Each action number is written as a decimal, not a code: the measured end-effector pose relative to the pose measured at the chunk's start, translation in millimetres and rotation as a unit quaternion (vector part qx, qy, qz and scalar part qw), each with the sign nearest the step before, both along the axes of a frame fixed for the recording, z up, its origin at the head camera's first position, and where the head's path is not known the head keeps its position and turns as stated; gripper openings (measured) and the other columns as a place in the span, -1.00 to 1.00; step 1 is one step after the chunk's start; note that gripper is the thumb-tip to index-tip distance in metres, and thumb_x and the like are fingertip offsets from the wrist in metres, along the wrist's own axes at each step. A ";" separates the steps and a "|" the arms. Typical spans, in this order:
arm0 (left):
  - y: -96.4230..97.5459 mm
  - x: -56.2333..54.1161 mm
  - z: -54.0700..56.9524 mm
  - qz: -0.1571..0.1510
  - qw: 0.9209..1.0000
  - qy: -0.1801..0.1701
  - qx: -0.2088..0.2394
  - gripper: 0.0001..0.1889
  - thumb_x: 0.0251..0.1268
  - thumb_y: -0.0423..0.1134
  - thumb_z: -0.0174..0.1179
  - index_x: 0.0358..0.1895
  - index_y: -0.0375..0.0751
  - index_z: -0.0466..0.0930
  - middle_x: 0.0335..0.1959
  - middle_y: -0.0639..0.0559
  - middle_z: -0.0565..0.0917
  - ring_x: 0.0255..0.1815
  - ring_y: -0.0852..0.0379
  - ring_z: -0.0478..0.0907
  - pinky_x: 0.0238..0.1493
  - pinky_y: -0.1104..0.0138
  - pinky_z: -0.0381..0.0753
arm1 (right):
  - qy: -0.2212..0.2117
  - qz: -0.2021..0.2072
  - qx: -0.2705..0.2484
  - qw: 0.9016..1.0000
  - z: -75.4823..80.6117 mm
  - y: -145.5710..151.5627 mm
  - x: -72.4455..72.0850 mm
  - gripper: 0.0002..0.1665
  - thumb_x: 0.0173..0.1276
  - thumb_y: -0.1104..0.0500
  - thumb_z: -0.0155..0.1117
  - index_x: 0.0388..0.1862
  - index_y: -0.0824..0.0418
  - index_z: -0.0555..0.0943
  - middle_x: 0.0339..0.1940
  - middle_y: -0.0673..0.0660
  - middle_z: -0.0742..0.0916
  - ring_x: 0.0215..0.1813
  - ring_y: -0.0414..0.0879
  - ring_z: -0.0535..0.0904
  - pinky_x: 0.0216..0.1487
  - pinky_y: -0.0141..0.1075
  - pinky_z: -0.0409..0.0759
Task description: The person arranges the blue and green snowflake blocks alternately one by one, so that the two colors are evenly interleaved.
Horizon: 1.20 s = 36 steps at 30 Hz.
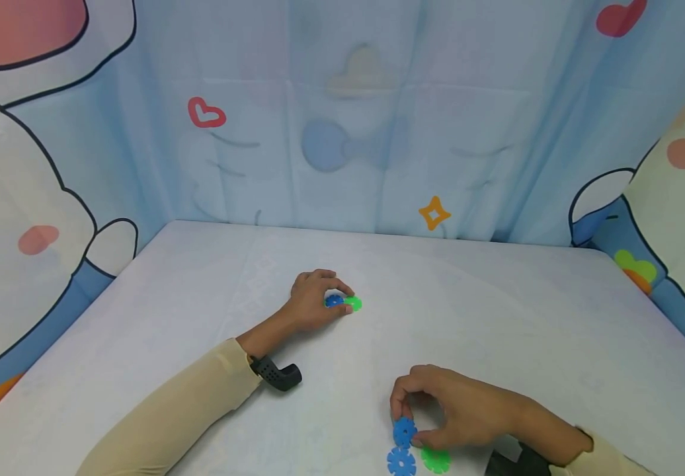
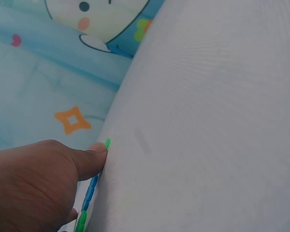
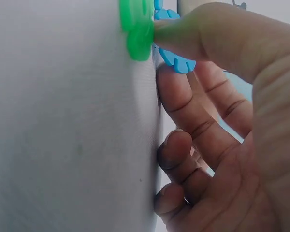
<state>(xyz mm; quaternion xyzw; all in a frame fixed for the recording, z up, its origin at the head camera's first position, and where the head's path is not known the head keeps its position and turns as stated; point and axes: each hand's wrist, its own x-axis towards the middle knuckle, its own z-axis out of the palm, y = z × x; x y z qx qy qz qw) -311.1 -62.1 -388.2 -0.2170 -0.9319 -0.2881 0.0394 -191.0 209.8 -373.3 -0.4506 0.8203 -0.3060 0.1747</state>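
Observation:
My left hand (image 1: pixel 309 304) is far out on the table, its thumb and fingers pinching a green notched plastic disc (image 1: pixel 354 303). A blue notched disc (image 1: pixel 334 301) lies against that one, inside the curve of the hand. Seen edge-on in the left wrist view, blue (image 2: pixel 90 192) and green (image 2: pixel 81 221) pieces line up below the thumb. Nearer to me, my right hand (image 1: pixel 455 406) pinches another blue notched disc (image 1: pixel 404 432) between thumb and fingers. Just below it is a second blue disc (image 1: pixel 401 461), and beside the thumb a green disc (image 1: pixel 436 460).
A white cloth-covered table (image 1: pixel 497 317) spreads under both hands. Behind it hangs a light blue printed curtain (image 1: pixel 342 132), with cartoon figures at both sides. A black band (image 1: pixel 276 373) is on the left wrist, and a dark device (image 1: pixel 518 459) sits at the right wrist.

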 end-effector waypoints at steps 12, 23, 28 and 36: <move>-0.5 -0.1 -0.1 -0.006 1.000 0.007 0.004 -0.72 0.27 -0.01 0.30 0.02 0.08 0.71 0.39 -0.19 0.42 0.44 -0.31 0.20 0.40 -0.22 0.12 | -0.017 0.065 -0.049 0.997 -3.3 3.1 -6.5 -0.63 0.30 0.07 0.40 0.09 -0.17 0.64 -0.19 -0.21 0.66 -0.12 -0.31 0.50 -0.07 -0.43 0.52; 0.2 0.2 -0.5 -0.003 1.000 0.004 0.006 -0.72 0.27 -0.02 0.30 0.02 0.08 0.71 0.39 -0.19 0.42 0.46 -0.33 0.19 0.43 -0.22 0.08 | -0.035 0.019 -0.014 0.999 -1.1 0.7 -5.6 -0.63 0.25 -0.10 0.42 0.05 -0.22 0.69 -0.20 -0.27 0.69 -0.11 -0.35 0.54 -0.07 -0.42 0.52; 2.4 -1.9 -3.0 -0.008 1.000 0.008 0.002 -0.71 0.27 -0.01 0.31 0.02 0.08 0.70 0.38 -0.18 0.43 0.46 -0.28 0.20 0.43 -0.20 0.09 | -0.016 0.015 -0.045 0.999 -0.1 3.5 -9.2 -0.64 0.27 -0.06 0.41 0.06 -0.13 0.69 -0.22 -0.21 0.68 -0.18 -0.31 0.55 -0.14 -0.43 0.55; 1.5 0.8 -1.1 0.006 1.000 0.005 0.002 -0.71 0.26 0.00 0.31 0.02 0.09 0.71 0.39 -0.19 0.43 0.45 -0.33 0.20 0.42 -0.23 0.09 | 0.097 -0.123 -0.093 0.983 10.1 -11.4 -35.2 -0.61 0.25 -0.06 0.43 0.05 -0.02 0.72 -0.32 -0.21 0.67 -0.30 -0.25 0.51 -0.25 -0.34 0.53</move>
